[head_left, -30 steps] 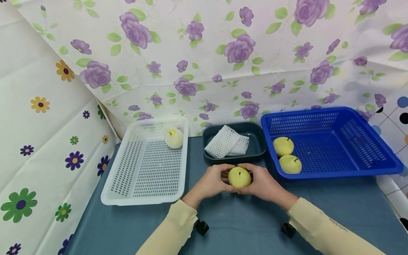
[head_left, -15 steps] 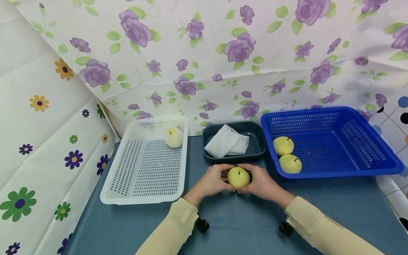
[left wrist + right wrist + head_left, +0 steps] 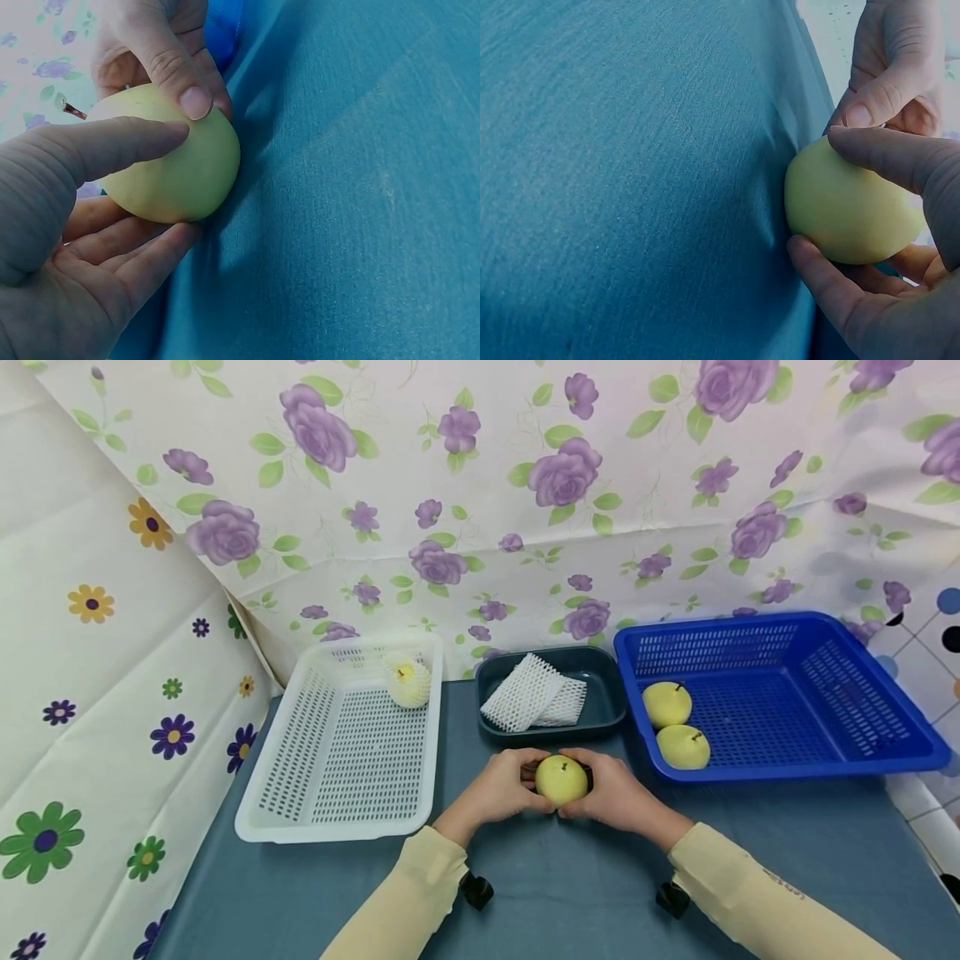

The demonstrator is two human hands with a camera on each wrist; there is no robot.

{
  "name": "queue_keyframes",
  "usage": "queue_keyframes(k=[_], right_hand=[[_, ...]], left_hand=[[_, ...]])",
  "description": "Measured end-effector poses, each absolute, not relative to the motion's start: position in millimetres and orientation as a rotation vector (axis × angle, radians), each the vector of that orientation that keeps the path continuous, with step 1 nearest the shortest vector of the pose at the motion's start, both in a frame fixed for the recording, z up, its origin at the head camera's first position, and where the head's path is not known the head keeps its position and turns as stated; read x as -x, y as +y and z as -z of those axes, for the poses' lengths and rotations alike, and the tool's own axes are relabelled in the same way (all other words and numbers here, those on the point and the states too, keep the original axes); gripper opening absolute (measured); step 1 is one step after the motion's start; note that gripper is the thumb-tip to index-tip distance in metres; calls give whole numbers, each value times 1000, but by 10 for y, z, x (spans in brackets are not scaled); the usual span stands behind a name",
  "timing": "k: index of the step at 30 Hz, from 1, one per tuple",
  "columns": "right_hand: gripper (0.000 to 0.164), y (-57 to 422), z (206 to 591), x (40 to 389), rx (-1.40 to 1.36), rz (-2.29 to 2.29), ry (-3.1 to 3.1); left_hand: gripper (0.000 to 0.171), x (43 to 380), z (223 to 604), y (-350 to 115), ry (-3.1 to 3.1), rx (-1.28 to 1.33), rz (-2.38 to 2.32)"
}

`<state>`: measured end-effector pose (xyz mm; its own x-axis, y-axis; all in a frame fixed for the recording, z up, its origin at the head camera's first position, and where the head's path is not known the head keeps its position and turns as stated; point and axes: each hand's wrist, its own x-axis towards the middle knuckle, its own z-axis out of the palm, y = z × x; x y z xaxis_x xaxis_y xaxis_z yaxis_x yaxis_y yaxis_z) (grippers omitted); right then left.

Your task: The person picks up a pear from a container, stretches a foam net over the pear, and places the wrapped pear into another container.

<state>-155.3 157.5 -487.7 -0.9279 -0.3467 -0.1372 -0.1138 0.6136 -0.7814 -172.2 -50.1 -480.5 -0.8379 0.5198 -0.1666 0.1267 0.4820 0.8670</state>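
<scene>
A yellow-green pear (image 3: pixel 562 781) is held between both hands at the middle of the table, its short stem up. The left hand (image 3: pixel 501 789) grips its left side, thumb across the near face and fingers around the far side. From the right, the right hand (image 3: pixel 613 789) grips it the same way, and the two thumbs come close together on the pear (image 3: pixel 176 169) in the left wrist view. In the right wrist view, the fingers curl beneath the pear (image 3: pixel 847 206). White foam net sleeves (image 3: pixel 525 693) lie in a dark green tray (image 3: pixel 600 727) just beyond the hands.
At the left stands a white basket (image 3: pixel 251 810) with one net-wrapped pear (image 3: pixel 409 683) in its far right corner. On the right, a blue basket (image 3: pixel 787 772) holds two bare pears (image 3: pixel 667 704) by its left wall. A flowered sheet (image 3: pixel 480 527) hangs behind.
Both hands keep their grip on the pear, which stays almost in place. The right forearm has shifted slightly left.
</scene>
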Motion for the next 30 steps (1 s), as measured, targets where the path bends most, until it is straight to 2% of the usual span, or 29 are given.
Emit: queue_keyframes(k=[10, 15, 21, 26, 30], right_hand=[[88, 1592, 4852, 1517, 370, 1241, 2556], [86, 1621, 4717, 1499, 333, 1283, 2528], [76, 1701, 4510, 1541, 243, 1270, 2617], [64, 1714, 4309, 1618, 250, 1298, 2704], [56, 1698, 4165, 1704, 289, 1338, 2745]], left_hand=[[65, 1715, 4842, -572, 2273, -512, -1363], [51, 1695, 4757, -719, 2351, -426, -1412], [24, 1665, 4653, -710, 2583, -190, -1751], [27, 1680, 4641, -636, 2641, 78, -2062], [30, 1724, 4676, -616, 2707, 235, -2093]])
